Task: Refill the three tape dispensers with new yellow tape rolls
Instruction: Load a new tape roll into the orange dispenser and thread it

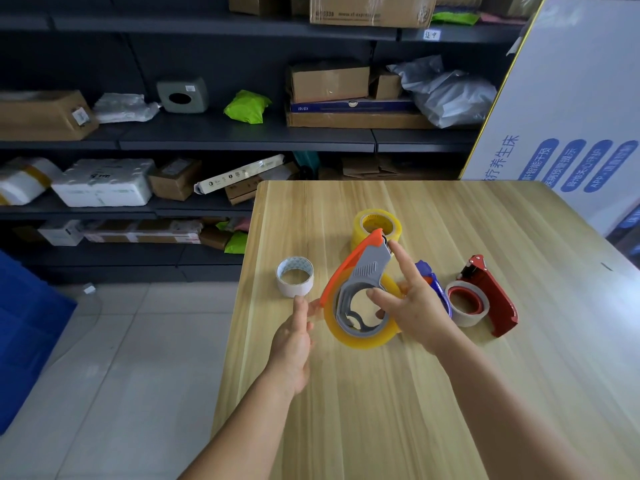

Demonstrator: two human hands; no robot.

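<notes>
An orange and grey tape dispenser with a yellow tape roll on it is held above the wooden table. My right hand grips it, fingers through the roll's hole, index finger up near the cutter. My left hand pinches the loose tape end at the dispenser's left edge. Behind stands another yellow tape roll. A blue dispenser lies mostly hidden behind my right hand. A red dispenser with a pale, nearly used-up roll lies at the right.
An empty white cardboard core stands on the table left of the dispenser. Dark shelves with boxes and parcels fill the background. A large white printed box leans at the right. A blue bin sits on the tiled floor at left.
</notes>
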